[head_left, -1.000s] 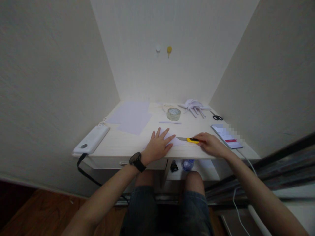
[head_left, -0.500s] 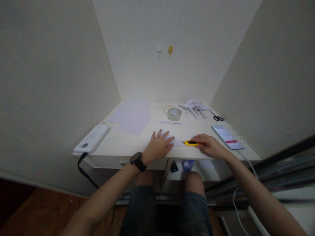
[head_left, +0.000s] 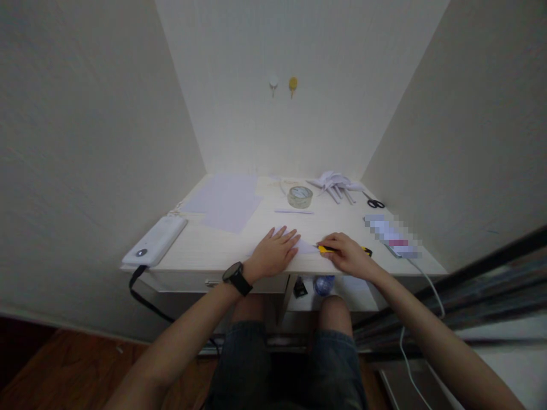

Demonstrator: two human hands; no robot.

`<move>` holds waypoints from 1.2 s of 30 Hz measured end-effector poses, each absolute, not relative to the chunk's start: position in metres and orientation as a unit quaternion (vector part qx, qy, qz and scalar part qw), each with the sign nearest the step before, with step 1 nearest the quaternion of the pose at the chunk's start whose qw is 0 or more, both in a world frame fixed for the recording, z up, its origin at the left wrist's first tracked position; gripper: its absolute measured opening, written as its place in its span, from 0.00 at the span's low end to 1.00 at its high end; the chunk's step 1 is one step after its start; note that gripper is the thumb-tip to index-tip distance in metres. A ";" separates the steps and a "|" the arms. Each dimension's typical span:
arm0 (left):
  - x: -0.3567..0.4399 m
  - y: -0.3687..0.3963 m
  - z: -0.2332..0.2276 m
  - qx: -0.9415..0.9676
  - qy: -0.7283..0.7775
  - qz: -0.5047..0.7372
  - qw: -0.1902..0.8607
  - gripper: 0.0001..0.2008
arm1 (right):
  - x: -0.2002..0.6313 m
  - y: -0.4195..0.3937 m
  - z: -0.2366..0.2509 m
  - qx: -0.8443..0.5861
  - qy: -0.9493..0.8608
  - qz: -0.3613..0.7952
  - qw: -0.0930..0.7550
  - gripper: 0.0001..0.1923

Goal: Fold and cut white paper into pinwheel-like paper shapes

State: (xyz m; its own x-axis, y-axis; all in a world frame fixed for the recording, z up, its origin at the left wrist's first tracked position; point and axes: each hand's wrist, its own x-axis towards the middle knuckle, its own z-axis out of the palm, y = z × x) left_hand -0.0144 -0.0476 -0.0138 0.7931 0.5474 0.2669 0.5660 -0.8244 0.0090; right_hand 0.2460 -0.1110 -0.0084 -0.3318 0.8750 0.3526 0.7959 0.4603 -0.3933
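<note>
A folded white paper (head_left: 305,246) lies near the front edge of the desk, partly hidden by my left hand (head_left: 274,251). That hand presses flat on it with the fingers spread. To its right, my right hand (head_left: 347,253) is closed around a yellow and black utility knife (head_left: 327,249). The knife's tip points left, at the paper's right corner. Beyond my hands lies a thin rolled paper stick (head_left: 294,211). A roll of clear tape (head_left: 299,197) sits just behind the stick.
White paper sheets (head_left: 233,205) lie at the back left. A paper construction (head_left: 335,183) and black-handled scissors (head_left: 375,203) are at the back right. A phone (head_left: 393,236) with a cable lies on the right, a white device (head_left: 156,242) on the left. Walls enclose the desk (head_left: 213,247).
My right hand has shifted forward along the utility knife, nearer its tip, so its rear end now shows behind the hand. My left hand stays on the paper. The view has shifted slightly.
</note>
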 end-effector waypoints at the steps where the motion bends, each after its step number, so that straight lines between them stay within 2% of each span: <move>1: -0.015 -0.047 -0.014 -0.947 -0.293 -0.127 0.036 0.24 | 0.244 -0.111 -0.011 -0.515 -0.811 0.066 0.272 0.15; 8: -0.014 -0.044 -0.017 -0.947 -0.291 -0.127 0.040 0.24 | 0.243 -0.111 -0.016 -0.528 -0.807 0.042 0.262 0.15; 19: -0.015 -0.043 -0.015 -0.951 -0.285 -0.113 0.031 0.25 | 0.247 -0.105 -0.014 -0.486 -0.824 0.086 0.280 0.14; 36: -0.015 -0.043 -0.016 -0.951 -0.284 -0.121 0.033 0.25 | 0.250 -0.103 -0.022 -0.503 -0.807 0.076 0.301 0.13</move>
State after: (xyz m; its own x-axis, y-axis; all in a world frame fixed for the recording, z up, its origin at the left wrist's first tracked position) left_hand -0.0146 -0.0431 -0.0159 0.8098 0.5313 0.2489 0.5471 -0.8370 0.0066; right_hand 0.2496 -0.1030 -0.0216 -0.3132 0.8573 0.4086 0.7659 0.4824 -0.4251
